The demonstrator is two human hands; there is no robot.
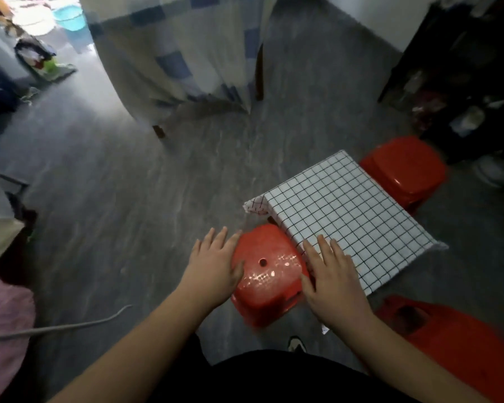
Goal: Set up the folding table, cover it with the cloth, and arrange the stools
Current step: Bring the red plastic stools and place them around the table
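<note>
A low folding table stands on the grey floor, covered by a white cloth with a black grid (344, 216). A red plastic stool (269, 274) with a hole in its seat stands at the table's near left side. My left hand (216, 269) lies against the stool's left edge, fingers spread. My right hand (332, 283) rests flat at the stool's right edge, over the rim of the cloth. A second red stool (405, 170) stands at the table's far right side. A third red stool (460, 341) is at the near right, partly cut off.
A bigger table draped in a beige and blue checked cloth (181, 53) stands behind, its wooden legs showing. A dark shelf with clutter (460, 82) fills the right. Bags and basins lie at the far left. A grey cable (70, 327) crosses the floor at left.
</note>
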